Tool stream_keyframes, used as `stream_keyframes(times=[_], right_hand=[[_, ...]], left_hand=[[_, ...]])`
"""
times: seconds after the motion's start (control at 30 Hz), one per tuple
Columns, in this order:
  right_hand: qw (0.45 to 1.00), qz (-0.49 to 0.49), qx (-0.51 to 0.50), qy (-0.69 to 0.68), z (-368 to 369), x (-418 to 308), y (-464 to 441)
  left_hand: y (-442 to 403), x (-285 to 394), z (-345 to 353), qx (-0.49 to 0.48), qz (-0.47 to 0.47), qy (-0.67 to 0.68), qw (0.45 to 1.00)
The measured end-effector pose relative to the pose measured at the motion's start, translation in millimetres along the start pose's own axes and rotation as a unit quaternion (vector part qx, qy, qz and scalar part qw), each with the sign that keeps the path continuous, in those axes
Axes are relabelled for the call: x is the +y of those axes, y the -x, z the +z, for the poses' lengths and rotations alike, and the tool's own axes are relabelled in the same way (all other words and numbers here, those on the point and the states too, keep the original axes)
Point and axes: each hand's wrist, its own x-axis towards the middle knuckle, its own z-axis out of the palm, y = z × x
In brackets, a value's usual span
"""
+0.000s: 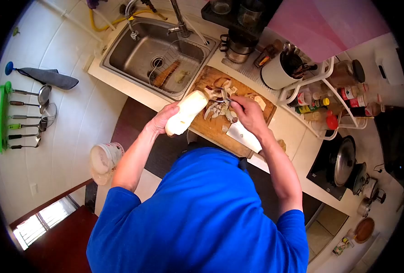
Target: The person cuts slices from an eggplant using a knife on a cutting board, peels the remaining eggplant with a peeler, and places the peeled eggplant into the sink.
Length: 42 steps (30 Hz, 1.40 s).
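My left hand [165, 117] is wrapped around a thick, pale peeled root vegetable [187, 113], held tilted above the near left edge of the wooden cutting board [204, 127]. In my right hand [249, 111] is a small metal tool that looks like a peeler [223, 94], its head close to the vegetable's upper end. Whether the two touch I cannot tell. Peelings [218, 109] lie scattered over the board beneath both hands. A cleaver [243, 138] rests on the board under my right wrist, its handle partly hidden by my forearm.
At the upper left, the steel sink [133, 50] holds a wire rack and a brownish long vegetable [167, 73]. A utensil pot [279, 73] and a white rack of bottles [334, 100] stand right of the board. Farther right is a lidded pan [344, 161]. A bucket [106, 159] stands left.
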Motion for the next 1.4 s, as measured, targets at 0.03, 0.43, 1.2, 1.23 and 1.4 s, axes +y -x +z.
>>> stream_keyframes(times=[0.03,0.43,1.2,1.23,1.4], right_hand=[[1.000,0.002,0.003,0.000,5.6,-7.3,-2.7],[0.980,0.169,-0.042,0.095,4.3,46.5,17.3],[0.942,0.100,-0.140,0.287,89.9,86.4,106.2],[0.960,0.090,-0.101,0.246,83.3,74.0,102.4],[0.941,0.223,0.033,-0.251,63.1,51.2,83.8]], left_hand=[[-1.2,-1.2,1.1,-0.006,-0.004,0.004,1.000],[4.4,-30.0,-18.6,0.045,-0.035,0.144,0.988],[-2.5,-48.2,10.9,0.053,0.001,0.327,0.944],[-3.3,-46.7,14.5,0.061,0.003,0.322,0.945],[-14.9,-47.5,27.8,0.074,0.001,0.346,0.935]])
